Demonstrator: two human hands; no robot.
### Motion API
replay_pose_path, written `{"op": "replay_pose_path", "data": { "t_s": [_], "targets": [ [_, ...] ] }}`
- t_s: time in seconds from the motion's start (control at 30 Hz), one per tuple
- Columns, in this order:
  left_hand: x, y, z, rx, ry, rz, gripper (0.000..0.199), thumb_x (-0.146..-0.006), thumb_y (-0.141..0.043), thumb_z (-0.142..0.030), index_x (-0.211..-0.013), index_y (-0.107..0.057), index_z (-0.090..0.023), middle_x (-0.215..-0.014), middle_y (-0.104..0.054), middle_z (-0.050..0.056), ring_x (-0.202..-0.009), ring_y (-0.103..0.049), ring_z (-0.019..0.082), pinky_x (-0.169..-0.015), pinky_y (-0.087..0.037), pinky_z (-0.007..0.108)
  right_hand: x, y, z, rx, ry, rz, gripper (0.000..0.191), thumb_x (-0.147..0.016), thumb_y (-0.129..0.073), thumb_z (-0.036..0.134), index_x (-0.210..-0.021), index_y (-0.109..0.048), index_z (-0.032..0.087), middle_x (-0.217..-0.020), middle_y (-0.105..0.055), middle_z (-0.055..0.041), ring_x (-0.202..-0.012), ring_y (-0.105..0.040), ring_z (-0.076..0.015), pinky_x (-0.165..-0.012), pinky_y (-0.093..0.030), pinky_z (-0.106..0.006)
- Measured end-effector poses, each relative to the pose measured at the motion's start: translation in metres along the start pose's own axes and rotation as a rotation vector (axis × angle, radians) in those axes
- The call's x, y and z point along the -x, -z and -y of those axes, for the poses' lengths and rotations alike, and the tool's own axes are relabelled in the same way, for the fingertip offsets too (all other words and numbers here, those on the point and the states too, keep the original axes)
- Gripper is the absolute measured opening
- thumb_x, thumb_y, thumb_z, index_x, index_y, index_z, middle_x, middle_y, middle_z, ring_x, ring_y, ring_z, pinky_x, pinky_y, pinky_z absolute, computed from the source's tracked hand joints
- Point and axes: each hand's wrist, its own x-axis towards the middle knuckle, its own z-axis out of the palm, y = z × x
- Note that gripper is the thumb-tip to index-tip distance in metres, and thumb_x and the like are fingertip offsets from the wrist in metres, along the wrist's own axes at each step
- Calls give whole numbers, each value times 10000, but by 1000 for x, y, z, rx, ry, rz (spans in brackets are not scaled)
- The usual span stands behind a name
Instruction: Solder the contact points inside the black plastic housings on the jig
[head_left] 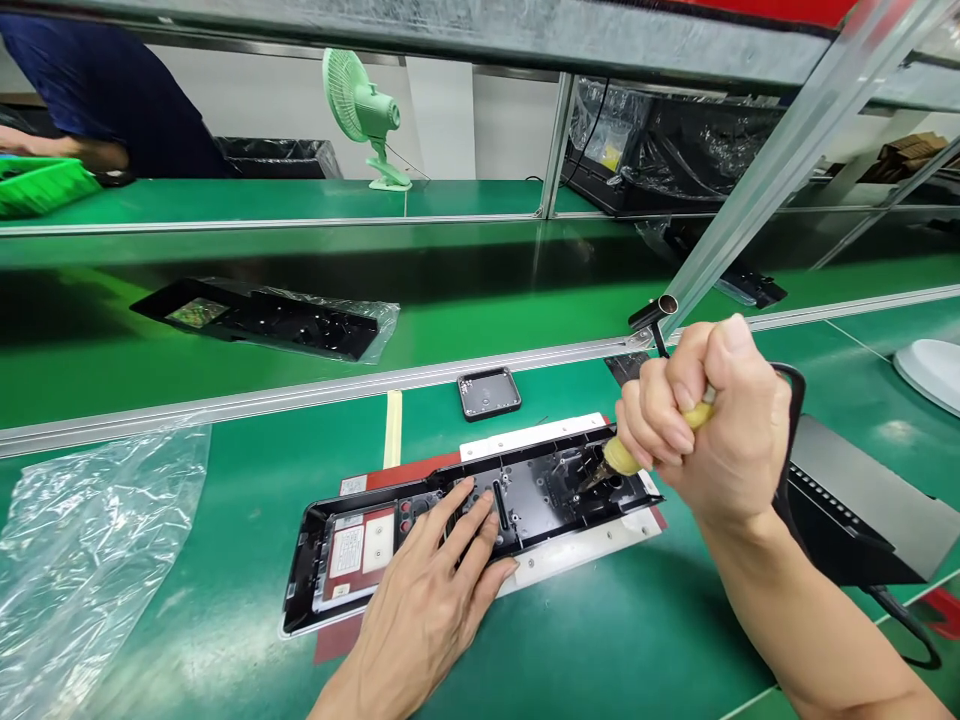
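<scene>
A long black plastic housing [540, 500] lies tilted slightly on a red and white fixture [577, 558] on the green bench. My left hand [442, 575] rests on the housing's middle, fingers stretched out and pressing on its inside. My right hand [712, 420] is closed in a fist around the yellow handle of a soldering iron [621, 455]. The iron's metal tip points down into the right part of the housing, where small posts and holes show. The exact spot of contact is too small to tell.
A small black tray [489, 393] with tiny parts stands behind the housing. A metal tube holder [652, 312] and a grey-black device [862, 500] are at right. Clear plastic film [105, 560] lies left. Beyond the rail, another black housing [262, 318] lies on a green conveyor; a person [120, 90] works behind.
</scene>
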Motion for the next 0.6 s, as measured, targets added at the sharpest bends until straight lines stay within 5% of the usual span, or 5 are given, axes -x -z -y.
{"op": "replay_pose_path", "data": {
  "t_s": [0.6],
  "targets": [
    [-3,3,-3,-13,5,11,373,-1031,-553,-362,-1255,-694,-99,-1408,-670,90,-1414,-506,377,-972,-606,537,13,-4,-8,19,-50,72,419,-955,-622,313,-591,-446,204,-425,-380,50,-352,-312,-85,-341,-296,-231]
  ]
}}
